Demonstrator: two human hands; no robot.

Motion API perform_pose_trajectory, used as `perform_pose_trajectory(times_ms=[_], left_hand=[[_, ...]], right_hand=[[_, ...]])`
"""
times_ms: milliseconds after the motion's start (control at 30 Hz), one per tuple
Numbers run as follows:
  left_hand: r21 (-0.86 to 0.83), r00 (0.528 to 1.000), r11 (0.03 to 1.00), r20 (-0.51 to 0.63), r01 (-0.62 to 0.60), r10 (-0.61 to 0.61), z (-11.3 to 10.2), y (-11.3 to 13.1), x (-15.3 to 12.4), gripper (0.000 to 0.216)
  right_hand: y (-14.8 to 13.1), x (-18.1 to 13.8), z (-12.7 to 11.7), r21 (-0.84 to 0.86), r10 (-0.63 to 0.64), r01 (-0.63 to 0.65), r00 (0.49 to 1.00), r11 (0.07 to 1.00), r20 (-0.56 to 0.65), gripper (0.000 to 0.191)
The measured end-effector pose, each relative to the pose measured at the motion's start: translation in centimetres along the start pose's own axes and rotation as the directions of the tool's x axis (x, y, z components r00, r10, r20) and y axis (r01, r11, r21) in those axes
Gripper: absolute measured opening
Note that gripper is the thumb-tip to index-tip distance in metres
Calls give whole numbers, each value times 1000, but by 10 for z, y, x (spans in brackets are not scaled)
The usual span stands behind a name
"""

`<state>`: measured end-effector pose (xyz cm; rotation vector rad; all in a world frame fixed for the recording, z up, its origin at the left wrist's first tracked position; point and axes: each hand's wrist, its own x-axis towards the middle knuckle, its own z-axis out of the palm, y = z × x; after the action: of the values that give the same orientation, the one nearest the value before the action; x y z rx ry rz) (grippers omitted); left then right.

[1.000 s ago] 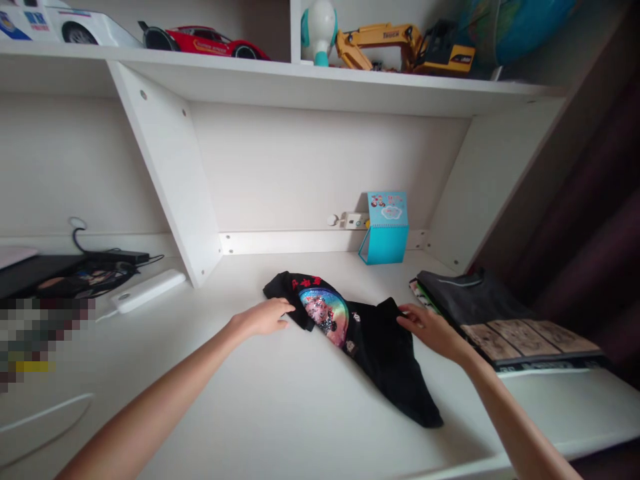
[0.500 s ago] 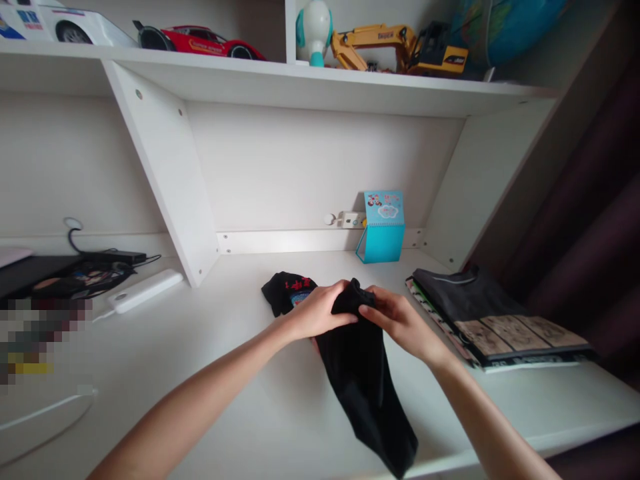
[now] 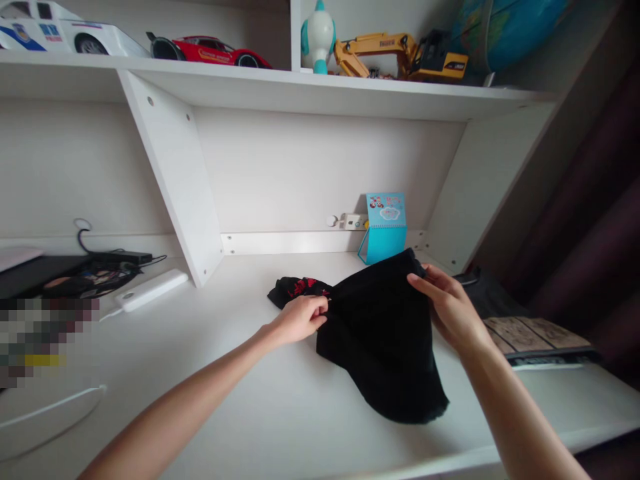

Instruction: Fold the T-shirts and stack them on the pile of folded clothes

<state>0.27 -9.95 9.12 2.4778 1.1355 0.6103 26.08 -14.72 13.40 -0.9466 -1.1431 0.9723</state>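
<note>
The garment (image 3: 380, 347) lies partly on the desk (image 3: 225, 413), before the calendar (image 3: 386, 237), left of what seems a clothes stack (image 3: 543, 337).

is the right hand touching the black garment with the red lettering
Touching: in the head view, the right hand pinches the raised edge of the black garment, its fingers overlapping the cloth with no gap.

I'm seeing a black garment (image 3: 380, 333) mid-frame, red markings (image 3: 303, 287) at its left end! Right of centre, a calendar (image 3: 385, 244), light blue over turquoise. Upper left, a red toy car (image 3: 210, 52) and a blue-and-white vehicle (image 3: 57, 32); upper right, a yellow-and-black excavator (image 3: 434, 59).
</note>
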Motion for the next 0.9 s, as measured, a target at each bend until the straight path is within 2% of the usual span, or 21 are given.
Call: perform_pose_trajectory(times_ms=[67, 100, 133, 200, 233, 267, 300, 333, 367, 400, 433, 467, 500, 533, 567, 633, 667, 733, 800, 867, 900], left_hand=[[-47, 994, 999, -106, 19, -24, -19, -5, -5, 4], [-51, 978, 998, -207, 30, -40, -32, -5, -8, 5], [-41, 941, 998, -335, 43, -54, -44, -4, -12, 6], [4, 809, 997, -585, 80, -63, -67, 7, -26, 9], [27, 750, 995, -659, 98, -56, -74, 16, -36, 9], [52, 734, 993, -678, 107, -43, -79, 29, -48, 9], [77, 778, 992, -628, 97, -27, -80, 42, -61, 10], [93, 872, 994, -489, 63, -9, -78, 56, -75, 11], [95, 964, 995, -265, 8, 17, -75, 69, -87, 13], [74, 998, 996, -4, -59, 60, -70, 79, -98, 14], [31, 968, 993, 228, -110, 100, -66, 86, -106, 13], [-12, 914, 991, 385, -136, 131, -62, 88, -110, 9], [-44, 877, 989, 458, -141, 146, -59, 87, -109, 5], [-59, 877, 990, 459, -130, 142, -55, 81, -105, 8], [-58, 904, 992, 410, -111, 125, -52, 71, -96, 16], [-33, 961, 996, 263, -82, 88, -42, 43, -71, 29], [-22, 972, 997, 220, -81, 83, -35, 27, -56, 37], [-3, 981, 998, 185, -65, 64, -17, -3, -28, 52], [-22, 983, 999, 177, -41, 44, 2, -24, -4, 57], [-65, 981, 997, 184, -51, 62, 14, -32, 10, 43], [-85, 982, 994, 169, -72, 86, 16, -31, 13, 33]], right_hand=[[-1, 11, -15, -41, -35, 31, 995, 999, -94, 25], [0, 18, -22, -60, -51, 42, 988, 997, -145, 26], [1, 24, -28, -68, -65, 53, 979, 996, -196, 27], [6, 36, -38, -51, -79, 68, 961, 996, -263, 29], [10, 42, -42, -39, -84, 77, 958, 996, -274, 30], [14, 47, -45, -43, -92, 83, 956, 996, -277, 29], [19, 51, -47, -79, -99, 80, 957, 994, -274, 29], [24, 56, -50, -172, -113, 69, 957, 983, -265, 27], [30, 60, -52, -307, -133, 50, 957, 950, -257, 25], [35, 64, -54, -454, -156, 26, 956, 891, -250, 23], [40, 67, -56, -583, -177, 1, 953, 812, -245, 21], [45, 70, -57, -675, -197, -21, 949, 738, -245, 21], [48, 72, -57, -739, -217, -32, 946, 673, -239, 23], [50, 72, -56, -792, -223, -31, 952, 610, -209, 28], [52, 70, -53, -838, -207, -17, 966, 546, -154, 33], [53, 62, -41, -916, -117, 52, 993, 398, 6, 36], [54, 56, -33, -932, -52, 102, 995, 348, 89, 32], [55, 38, -14, -912, 108, 191, 963, 363, 245, 24], [59, 17, 5, -869, 264, 238, 889, 433, 375, 31], [64, -2, 21, -840, 350, 258, 821, 478, 451, 42], [64, -10, 27, -831, 356, 257, 812, 493, 463, 48]])
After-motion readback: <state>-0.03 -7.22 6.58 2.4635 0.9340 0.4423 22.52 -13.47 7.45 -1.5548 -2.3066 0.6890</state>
